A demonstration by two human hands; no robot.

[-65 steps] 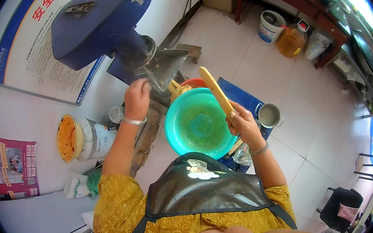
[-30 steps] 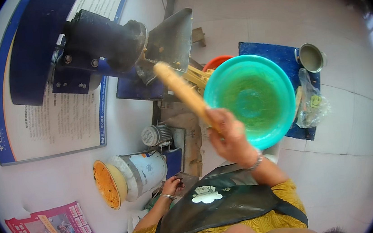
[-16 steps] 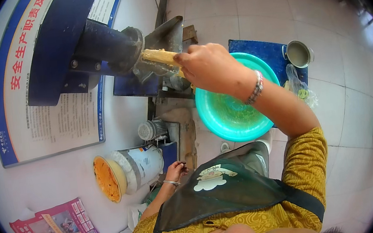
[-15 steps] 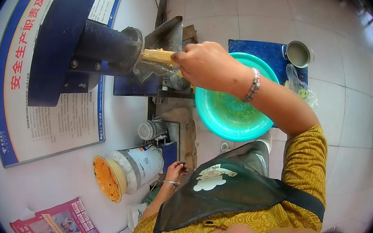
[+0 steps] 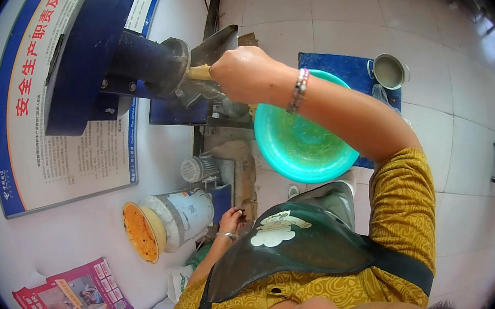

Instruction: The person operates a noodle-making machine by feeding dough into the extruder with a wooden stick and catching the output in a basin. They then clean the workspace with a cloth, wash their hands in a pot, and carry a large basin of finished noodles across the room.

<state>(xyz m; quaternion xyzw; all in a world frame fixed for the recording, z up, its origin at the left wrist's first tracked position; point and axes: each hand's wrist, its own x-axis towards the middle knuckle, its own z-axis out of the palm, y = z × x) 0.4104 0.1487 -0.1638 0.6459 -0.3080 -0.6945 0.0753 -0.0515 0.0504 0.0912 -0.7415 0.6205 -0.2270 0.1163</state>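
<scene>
Head view: your right hand (image 5: 245, 75), upper centre of the frame, has its fingers closed around the pale yellow wooden stick (image 5: 199, 72). Only a short length shows past your fist, pointing left at the round mouth of the dark-blue metal machine (image 5: 93, 62), upper left. Tip is at that mouth, next to the dark sheet-metal chute (image 5: 216, 44); can't tell how far in it goes.

Your left hand (image 5: 231, 221) is low, left of centre, just beside the dark shiny apron (image 5: 293, 249). Fingers partly curled; too small to tell if they hold anything.

Turquoise round plastic basin (image 5: 303, 142) sits mid-frame, partly under your right forearm. Blue flat-topped table (image 5: 322, 65) is behind it, with the round two-handled metal pot (image 5: 388, 72) at the table's right edge.

Vs half a second ago: right hand is further left, nearer the mouth, less stick visible. Left hand about the same. Vs the earliest frame: the stick was up over the basin's right side, and your left hand was raised by the chute.
</scene>
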